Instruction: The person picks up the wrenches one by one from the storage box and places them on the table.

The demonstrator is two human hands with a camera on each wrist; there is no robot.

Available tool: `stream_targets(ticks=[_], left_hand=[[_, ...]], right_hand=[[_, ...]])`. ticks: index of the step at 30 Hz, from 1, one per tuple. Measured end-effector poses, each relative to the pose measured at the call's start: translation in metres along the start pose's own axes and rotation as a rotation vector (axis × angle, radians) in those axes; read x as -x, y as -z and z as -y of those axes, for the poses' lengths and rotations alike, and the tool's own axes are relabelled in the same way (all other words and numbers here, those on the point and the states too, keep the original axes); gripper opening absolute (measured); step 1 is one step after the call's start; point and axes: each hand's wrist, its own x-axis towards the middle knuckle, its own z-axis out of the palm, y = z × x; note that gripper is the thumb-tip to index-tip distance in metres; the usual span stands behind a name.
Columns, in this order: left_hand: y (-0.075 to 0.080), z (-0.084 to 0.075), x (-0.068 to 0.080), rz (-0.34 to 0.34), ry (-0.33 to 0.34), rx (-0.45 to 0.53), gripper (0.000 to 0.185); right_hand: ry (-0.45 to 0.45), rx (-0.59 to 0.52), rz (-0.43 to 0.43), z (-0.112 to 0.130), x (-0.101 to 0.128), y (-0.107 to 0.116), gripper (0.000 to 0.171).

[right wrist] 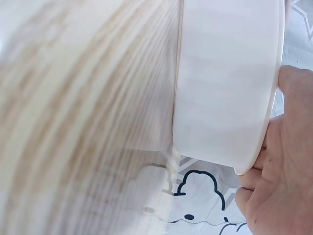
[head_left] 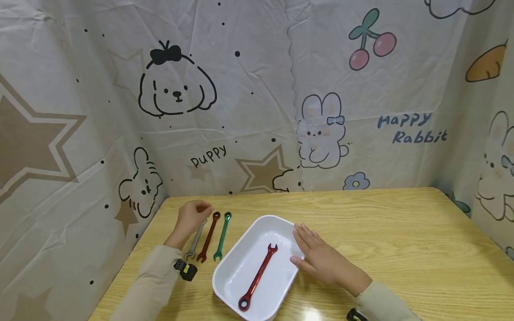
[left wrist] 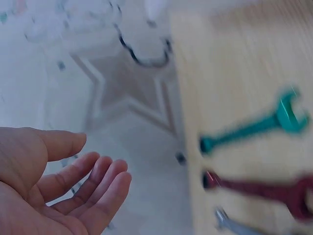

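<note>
Red wrench in white tray, between both hands.

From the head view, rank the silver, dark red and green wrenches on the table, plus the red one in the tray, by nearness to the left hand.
1. Silver wrench: right beside the left hand, leftmost of the row.
2. Dark red wrench: middle of the row.
3. Green wrench: right end of the row.
4. Red wrench: inside the white tray, near the right hand.
</note>
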Motion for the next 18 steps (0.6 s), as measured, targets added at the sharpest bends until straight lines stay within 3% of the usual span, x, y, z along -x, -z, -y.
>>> stream_targets(ticks=[3, 9, 14, 18], left_hand=[[-0.007, -0.023, 0.004, 0.048, -0.03, 0.029, 0.02], [-0.026, -0.064, 0.02, 0.134, -0.154, 0.048, 0.017], [-0.045, -0.082, 0.029, 0.209, -0.236, 0.054, 0.013], [-0.06, -0.088, 0.033, 0.29, -0.263, 0.022, 0.014]], right_hand=[[-0.003, -0.001, -0.002, 0.0, 0.0, -0.001, 0.073], [0.0, -0.007, -0.001, -0.001, 0.0, -0.002, 0.073], [-0.002, -0.007, 0.006, 0.0, 0.0, -0.002, 0.073], [-0.006, -0.016, 0.003, 0.0, 0.0, -0.001, 0.073]])
